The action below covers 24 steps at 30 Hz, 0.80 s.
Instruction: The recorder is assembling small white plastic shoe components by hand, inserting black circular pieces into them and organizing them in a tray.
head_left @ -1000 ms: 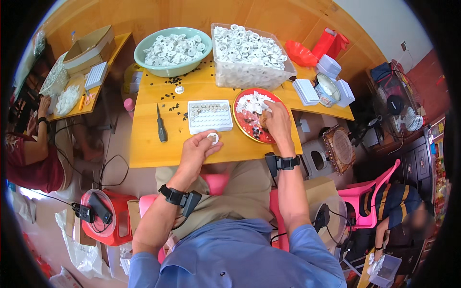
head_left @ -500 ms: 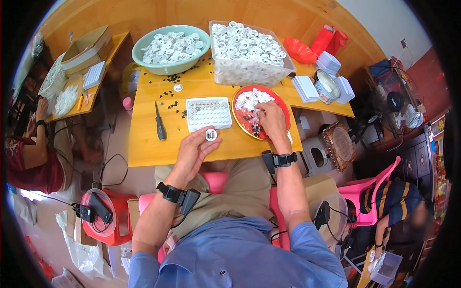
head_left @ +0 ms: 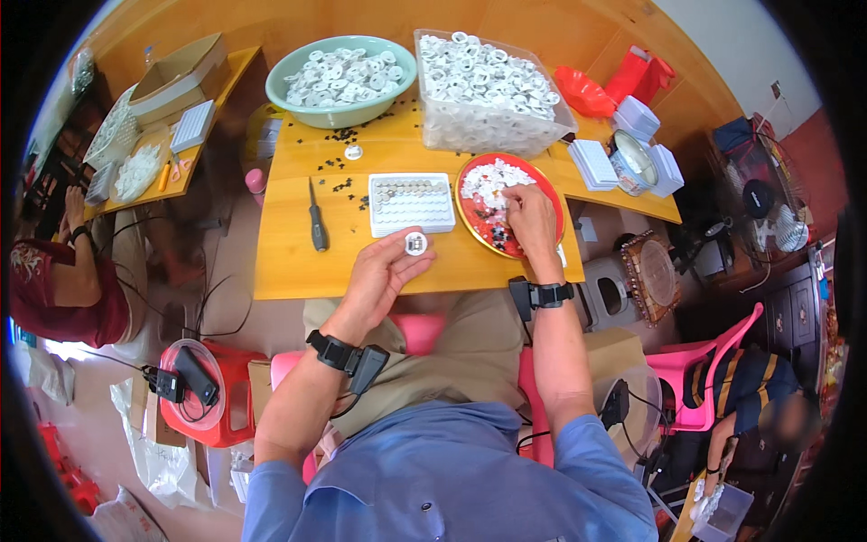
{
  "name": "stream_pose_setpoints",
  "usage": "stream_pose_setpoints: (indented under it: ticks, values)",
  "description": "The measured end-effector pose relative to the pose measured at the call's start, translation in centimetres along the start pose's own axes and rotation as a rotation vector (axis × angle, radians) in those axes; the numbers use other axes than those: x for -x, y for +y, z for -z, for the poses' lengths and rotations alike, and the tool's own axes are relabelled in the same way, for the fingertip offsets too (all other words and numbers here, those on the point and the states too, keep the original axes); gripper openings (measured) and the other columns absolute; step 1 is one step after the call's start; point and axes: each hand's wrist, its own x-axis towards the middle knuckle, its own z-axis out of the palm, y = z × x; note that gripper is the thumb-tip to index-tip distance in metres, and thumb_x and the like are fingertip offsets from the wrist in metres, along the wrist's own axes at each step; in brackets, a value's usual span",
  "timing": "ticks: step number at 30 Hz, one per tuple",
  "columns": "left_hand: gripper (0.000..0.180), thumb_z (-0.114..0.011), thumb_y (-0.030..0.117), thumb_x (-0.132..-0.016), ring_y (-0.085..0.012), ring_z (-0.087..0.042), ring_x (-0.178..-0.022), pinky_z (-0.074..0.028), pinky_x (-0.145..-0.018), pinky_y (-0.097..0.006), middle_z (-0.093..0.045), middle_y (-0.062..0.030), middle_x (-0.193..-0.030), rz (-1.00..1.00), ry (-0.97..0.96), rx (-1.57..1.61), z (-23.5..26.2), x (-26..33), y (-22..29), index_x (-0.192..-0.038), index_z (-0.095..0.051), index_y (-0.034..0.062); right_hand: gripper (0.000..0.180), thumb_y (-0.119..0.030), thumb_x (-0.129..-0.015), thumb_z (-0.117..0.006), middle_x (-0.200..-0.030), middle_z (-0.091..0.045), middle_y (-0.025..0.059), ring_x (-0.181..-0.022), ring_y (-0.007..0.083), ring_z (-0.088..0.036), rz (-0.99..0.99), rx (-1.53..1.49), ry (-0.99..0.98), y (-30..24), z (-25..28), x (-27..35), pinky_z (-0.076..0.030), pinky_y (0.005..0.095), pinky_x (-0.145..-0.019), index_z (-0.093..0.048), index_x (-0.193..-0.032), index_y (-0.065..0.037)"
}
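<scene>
My left hand [head_left: 379, 278] pinches a small round white plastic part [head_left: 415, 244] with a dark pattern at its centre, just above the table's near edge. My right hand [head_left: 535, 224] reaches into a red plate [head_left: 470, 228] with a gold rim. Its fingers are drawn together at a heap of small white pieces [head_left: 495, 183]; whatever they grip is hidden. Some small black pieces lie in the plate's near part. Between the hands and a little farther off sits a white compartment tray [head_left: 412, 217], its far rows filled with small round items.
A screwdriver [head_left: 318, 226] lies left of the tray, near scattered black bits [head_left: 341, 135]. Behind stand a green basin [head_left: 343, 113] and a clear bin [head_left: 488, 126], both heaped with round white parts. White trays [head_left: 594, 167] are stacked at right. Other people sit at left and lower right.
The whole scene has shifted slightly right and up in the picture. My left hand still holds the round part, and my right hand's fingers stay at the white pieces in the plate.
</scene>
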Motion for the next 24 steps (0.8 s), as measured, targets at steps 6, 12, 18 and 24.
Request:
stream_pose_setpoints:
  ticks: [6,12,18,24]
  values:
    - [0.036,-0.043,0.015,-0.104,-0.0282,-0.065,-0.111,-0.055,-0.097,-0.034,-0.062,-0.0230,-0.124,0.007,0.016,-0.032,-0.3,0.1,0.1,-0.131,-0.050,-0.0075,0.022,-0.007,-0.083,-0.065,-0.098,-0.065,0.0216,-0.090,0.0403,-0.063,-0.057,0.049,0.035,1.6,0.0,-0.2,-0.050,0.0468,-0.080,-0.074,-0.102,-0.008]
    - [0.036,-0.043,0.016,-0.104,-0.0265,-0.066,-0.109,-0.055,-0.096,-0.033,-0.063,-0.0224,-0.123,-0.002,0.000,-0.041,0.0,0.0,-0.1,-0.131,-0.050,-0.0069,0.025,-0.007,-0.078,-0.070,-0.099,-0.065,0.0196,-0.091,0.0379,-0.064,-0.041,0.040,-0.067,1.5,-0.2,-0.1,-0.050,0.0464,-0.081,-0.074,-0.103,-0.008]
    - [0.035,-0.044,0.016,-0.104,-0.0261,-0.066,-0.108,-0.055,-0.095,-0.033,-0.064,-0.0216,-0.122,-0.004,0.001,-0.038,0.0,-0.1,0.0,-0.130,-0.052,-0.0062,0.021,-0.008,-0.076,-0.073,-0.087,-0.068,0.0166,-0.083,0.0334,-0.066,-0.111,-0.057,-0.040,1.2,0.4,0.0,-0.051,0.0426,-0.074,-0.071,-0.096,-0.003]
    - [0.035,-0.044,0.015,-0.104,-0.0270,-0.066,-0.109,-0.055,-0.095,-0.033,-0.063,-0.0220,-0.122,0.001,-0.005,-0.042,-0.3,-0.1,0.1,-0.130,-0.052,-0.0064,0.017,-0.005,-0.080,-0.069,-0.076,-0.068,0.0109,-0.067,0.0213,-0.066,-0.271,-0.416,-0.018,2.2,-0.2,-0.1,-0.050,0.0322,-0.065,-0.069,-0.097,0.001]
